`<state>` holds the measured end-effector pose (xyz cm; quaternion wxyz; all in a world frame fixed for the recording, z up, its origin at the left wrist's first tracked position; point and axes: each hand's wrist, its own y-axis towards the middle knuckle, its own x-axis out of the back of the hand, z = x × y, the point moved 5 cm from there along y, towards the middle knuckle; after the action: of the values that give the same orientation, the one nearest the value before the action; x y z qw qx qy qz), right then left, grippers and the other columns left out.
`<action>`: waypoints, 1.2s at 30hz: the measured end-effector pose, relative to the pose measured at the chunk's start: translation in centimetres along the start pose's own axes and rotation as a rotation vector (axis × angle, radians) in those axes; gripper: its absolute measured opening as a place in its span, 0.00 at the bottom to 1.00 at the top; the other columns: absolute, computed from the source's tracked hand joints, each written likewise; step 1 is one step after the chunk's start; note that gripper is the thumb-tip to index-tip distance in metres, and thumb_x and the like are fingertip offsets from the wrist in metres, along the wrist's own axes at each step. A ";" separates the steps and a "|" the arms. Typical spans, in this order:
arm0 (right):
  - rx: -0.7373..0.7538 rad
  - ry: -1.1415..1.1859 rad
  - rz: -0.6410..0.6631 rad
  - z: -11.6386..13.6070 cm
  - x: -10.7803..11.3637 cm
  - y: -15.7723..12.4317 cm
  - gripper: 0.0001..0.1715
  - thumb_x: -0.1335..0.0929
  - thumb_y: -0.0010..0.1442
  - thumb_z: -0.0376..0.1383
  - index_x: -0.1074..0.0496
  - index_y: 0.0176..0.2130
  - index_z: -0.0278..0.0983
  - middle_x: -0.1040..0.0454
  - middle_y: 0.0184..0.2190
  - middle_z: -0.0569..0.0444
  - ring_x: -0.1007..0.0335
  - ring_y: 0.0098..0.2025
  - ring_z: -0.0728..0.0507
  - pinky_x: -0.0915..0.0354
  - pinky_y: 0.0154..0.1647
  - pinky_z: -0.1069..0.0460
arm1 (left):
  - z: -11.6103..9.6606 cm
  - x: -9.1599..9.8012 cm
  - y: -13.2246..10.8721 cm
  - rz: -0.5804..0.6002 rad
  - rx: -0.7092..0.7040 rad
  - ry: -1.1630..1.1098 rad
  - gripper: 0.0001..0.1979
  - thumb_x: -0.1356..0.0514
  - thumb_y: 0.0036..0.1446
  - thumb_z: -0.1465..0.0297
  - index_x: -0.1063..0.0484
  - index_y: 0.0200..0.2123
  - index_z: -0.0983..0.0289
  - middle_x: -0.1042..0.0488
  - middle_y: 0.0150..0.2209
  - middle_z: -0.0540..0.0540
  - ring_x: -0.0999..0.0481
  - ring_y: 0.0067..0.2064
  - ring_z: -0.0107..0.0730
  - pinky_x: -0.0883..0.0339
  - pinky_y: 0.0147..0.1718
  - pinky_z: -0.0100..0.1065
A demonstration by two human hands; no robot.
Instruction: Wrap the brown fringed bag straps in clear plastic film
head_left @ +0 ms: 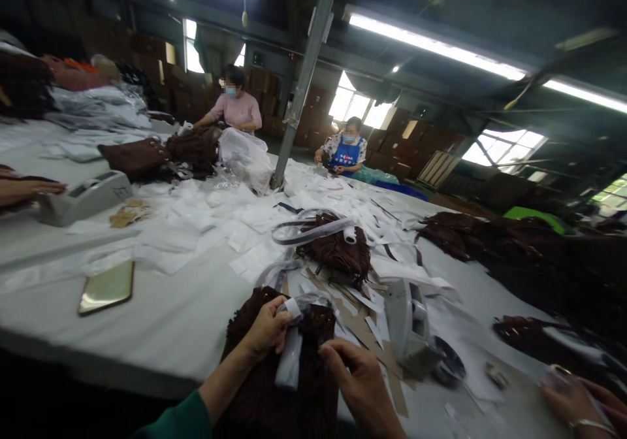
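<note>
A dark brown fringed bag (255,367) lies at the table's near edge, in front of me. My left hand (269,325) is closed on the bag's strap (311,302), which is wrapped in clear plastic and has a white band (292,308) round it. A flat translucent plastic end hangs down over the bag from there. At the bag's right side my right hand (355,370) has thumb and forefinger pinched together; anything between them is too small to make out. Just beyond lies a second fringed bag (337,249) with a plastic-wrapped strap.
A grey tape dispenser (406,321) and card strips (362,328) lie to the right. At left are a phone (106,287) and another dispenser (88,197). Co-workers' hands (573,396) show at both sides. Two people stand across the table by a metal post (304,80).
</note>
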<state>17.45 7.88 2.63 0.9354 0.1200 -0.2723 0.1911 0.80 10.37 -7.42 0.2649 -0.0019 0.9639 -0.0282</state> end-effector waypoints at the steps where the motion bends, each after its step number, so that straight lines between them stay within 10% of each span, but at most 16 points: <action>1: 0.003 0.040 0.019 0.8 -1.1 0.8 0.23 0.35 0.59 0.52 0.24 0.29 0.36 0.28 0.23 0.54 0.34 0.26 0.46 0.39 0.28 0.55 | 0.0 0.0 0.0 0.001 -0.006 0.020 0.12 0.40 0.47 0.63 0.39 0.31 0.62 0.41 0.15 0.39 0.51 0.08 0.15 0.50 0.05 0.22; 8: -0.089 0.076 -0.047 -0.3 -4.5 4.4 0.30 0.36 0.56 0.58 0.27 0.24 0.35 0.32 0.19 0.56 0.39 0.22 0.48 0.44 0.22 0.55 | -1.0 -0.2 -0.1 -0.019 -0.035 0.094 0.09 0.40 0.48 0.67 0.37 0.30 0.64 0.39 0.15 0.41 0.46 0.10 0.17 0.49 0.06 0.21; 25: -0.223 -0.137 -0.192 -1.4 -5.3 5.1 0.31 0.36 0.53 0.58 0.36 0.15 0.38 0.34 0.15 0.57 0.40 0.21 0.47 0.48 0.22 0.54 | -1.2 -0.4 -0.3 0.079 0.038 0.021 0.15 0.40 0.53 0.57 0.38 0.30 0.63 0.42 0.16 0.40 0.48 0.10 0.16 0.49 0.06 0.21; 36: -0.292 0.322 -0.030 -2.3 -7.4 5.9 0.26 0.29 0.46 0.55 0.24 0.26 0.33 0.32 0.16 0.57 0.41 0.17 0.50 0.44 0.19 0.55 | -1.0 0.6 -0.8 -0.043 0.110 -0.251 0.22 0.41 0.50 0.49 0.42 0.29 0.61 0.40 0.17 0.40 0.53 0.10 0.13 0.59 0.07 0.19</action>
<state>10.22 11.73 -2.65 0.9769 -0.0447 -0.1425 0.1527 -0.21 9.66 -6.79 0.3822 -0.0116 0.9199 -0.0865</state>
